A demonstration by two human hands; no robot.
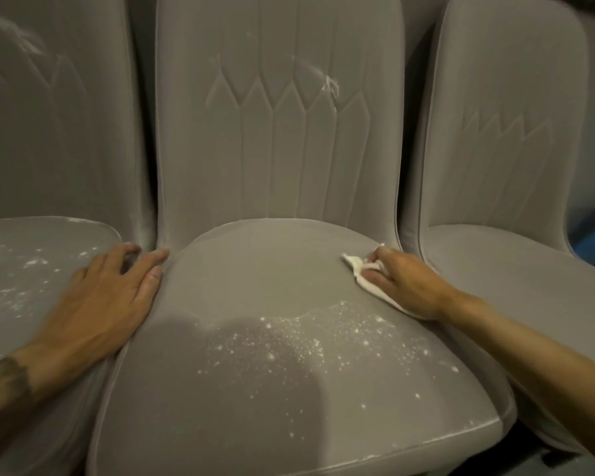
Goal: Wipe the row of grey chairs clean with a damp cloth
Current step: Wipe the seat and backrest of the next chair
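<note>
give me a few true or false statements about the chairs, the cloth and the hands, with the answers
1. The right hand holds the white cloth on the middle chair's seat. True.
2. The left hand grips a second cloth. False: it holds nothing and lies flat, fingers straight, at that seat's left edge.
3. The front of the middle chair's seat carries white specks. True.
4. The left chair's seat has no specks. False: white specks are scattered over it.
5. The middle chair's backrest is spotless. False: a white smear marks its upper right.
</note>
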